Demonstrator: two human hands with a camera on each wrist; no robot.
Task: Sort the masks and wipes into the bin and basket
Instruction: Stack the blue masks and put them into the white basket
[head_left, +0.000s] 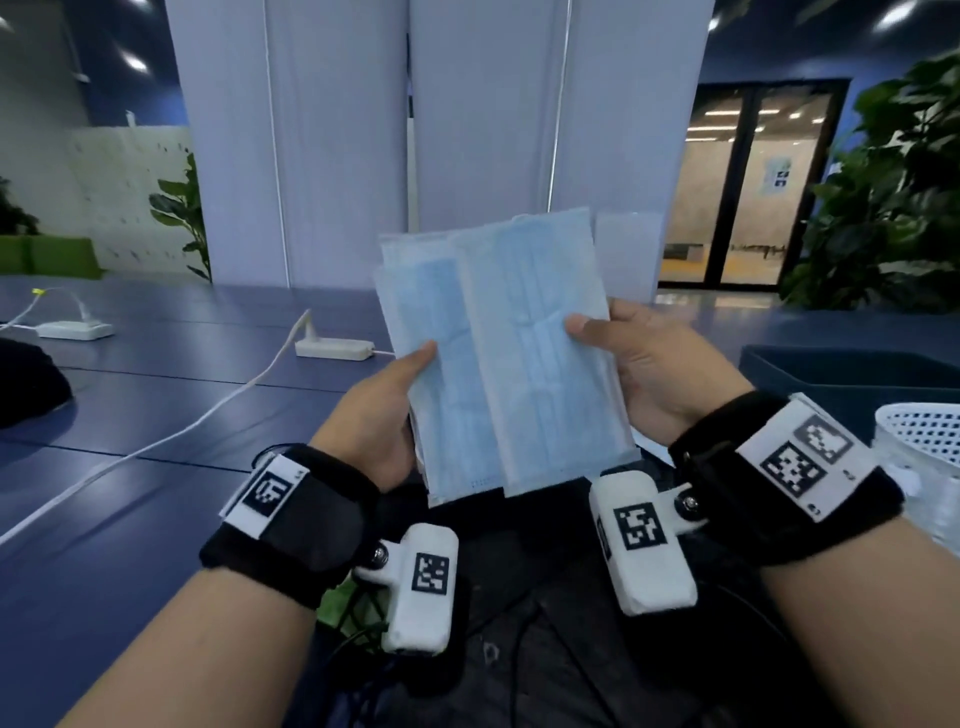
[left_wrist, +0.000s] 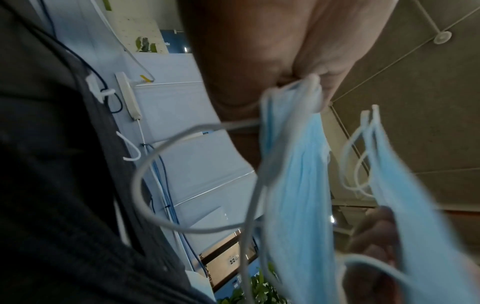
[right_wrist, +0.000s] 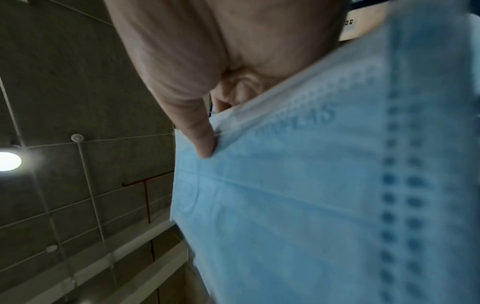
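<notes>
1. While both hands are raised over the near edge of the dark blue desk (head_left: 156, 374), a fanned stack of pale blue pleated face masks (head_left: 498, 353) stands between them, long axis upright and leaning slightly left.
2. Left hand (head_left: 384, 415): thumb on the front of the left-hand masks, fingers curled behind, pinching that part of the stack.
3. Right hand (head_left: 649, 364): thumb pressed on the front mask's right edge, its fingers hidden behind the stack, gripping it.
4. From the left wrist view, white ear loops (left_wrist: 182, 185) dangle free under the masks and could snag.
5. Both containers lie at the desk's right edge, nearer the right hand: a dark blue bin (head_left: 852, 374) and, nearer the person, a white perforated plastic basket (head_left: 919, 431). Their contents cannot be seen.
6. No wipes are visible.
</notes>
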